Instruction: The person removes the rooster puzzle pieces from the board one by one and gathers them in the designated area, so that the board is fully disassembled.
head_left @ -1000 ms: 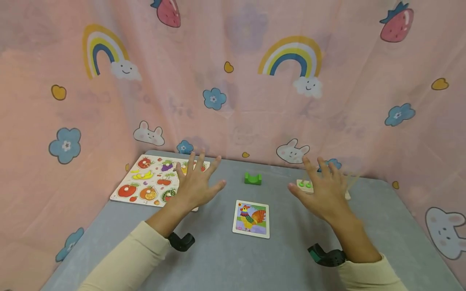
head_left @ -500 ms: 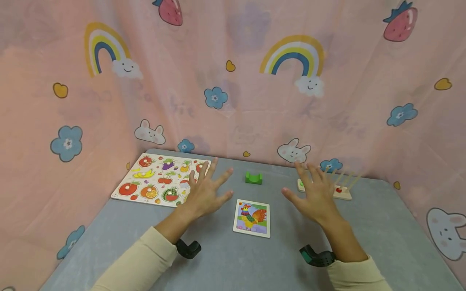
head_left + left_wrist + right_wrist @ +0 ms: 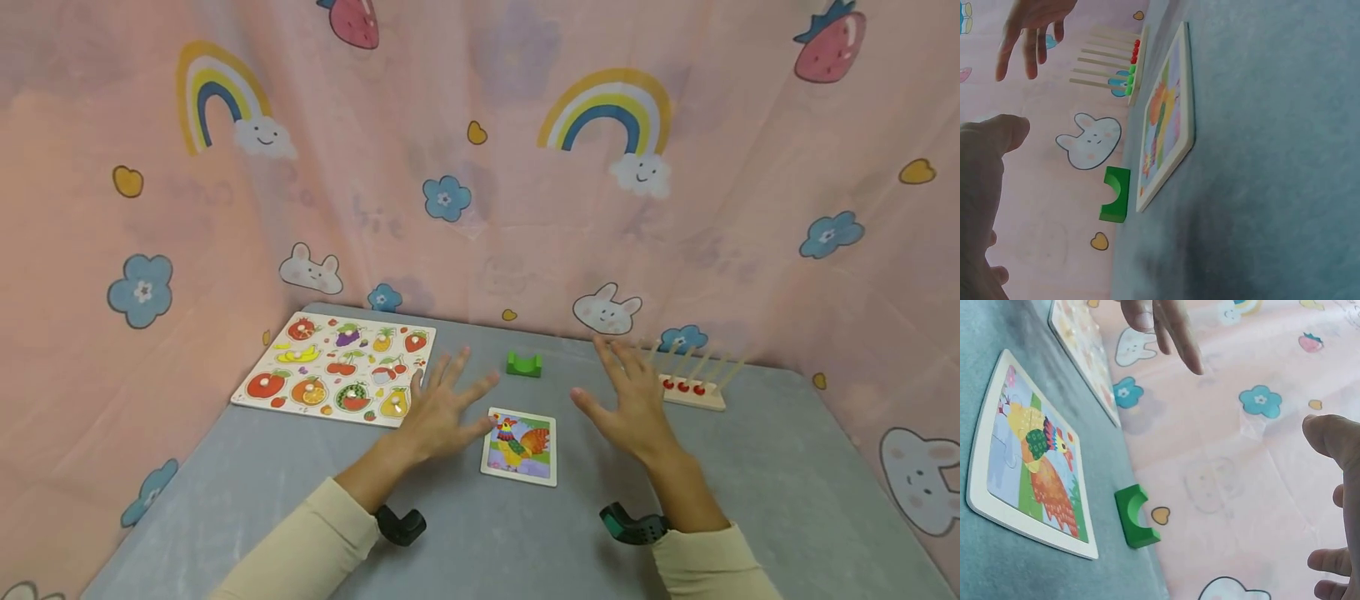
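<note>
My left hand (image 3: 438, 414) hovers above the table with fingers spread, between the fruit puzzle board and the rooster puzzle; it holds nothing. On the other side my right hand (image 3: 630, 408) is also raised, fingers extended and nothing in them. Between and below the two hands lies the square rooster jigsaw puzzle (image 3: 519, 447) in its pale frame, its picture pieces fitted together. Behind it stands a green block (image 3: 523, 365) with a curved notch, clearly seen in the right wrist view too. Part of the rooster puzzle's left edge is close to my left thumb in the head view.
A white fruit peg puzzle board (image 3: 330, 367) lies at the back left. At the back right stands a wooden rack (image 3: 693, 396) with upright rods and red and green beads, partly behind my right hand. A pink patterned curtain (image 3: 495, 250) hangs behind the grey table (image 3: 480, 542).
Both hands have moved inward and nearer to me, the left toward the right, the right toward the left. More of the fruit board and the rack's rods now shows. The objects stay put.
</note>
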`<action>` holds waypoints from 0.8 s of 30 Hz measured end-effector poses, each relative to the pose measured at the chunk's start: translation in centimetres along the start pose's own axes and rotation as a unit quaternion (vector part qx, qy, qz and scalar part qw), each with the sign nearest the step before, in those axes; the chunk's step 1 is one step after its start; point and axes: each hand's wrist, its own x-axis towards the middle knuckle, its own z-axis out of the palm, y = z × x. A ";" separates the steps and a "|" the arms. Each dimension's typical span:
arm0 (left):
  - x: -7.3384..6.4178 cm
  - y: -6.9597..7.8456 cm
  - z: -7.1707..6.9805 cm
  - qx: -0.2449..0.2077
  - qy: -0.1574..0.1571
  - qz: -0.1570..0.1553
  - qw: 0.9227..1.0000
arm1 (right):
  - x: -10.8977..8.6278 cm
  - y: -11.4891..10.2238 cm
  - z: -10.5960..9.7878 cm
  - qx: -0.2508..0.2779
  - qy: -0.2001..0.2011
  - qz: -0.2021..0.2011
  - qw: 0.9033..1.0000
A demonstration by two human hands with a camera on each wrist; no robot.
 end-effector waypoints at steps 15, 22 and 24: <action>-0.9 0.8 2.3 -0.038 -0.074 0.018 0.996 | -0.1 0.1 2.6 0.035 -0.006 0.006 0.999; -1.4 1.2 3.6 -0.071 -0.096 0.009 0.993 | -0.2 0.1 3.8 0.061 -0.008 0.000 0.998; -1.4 1.2 3.9 -0.082 -0.102 0.007 0.991 | -0.1 0.1 4.2 0.065 -0.006 -0.001 0.998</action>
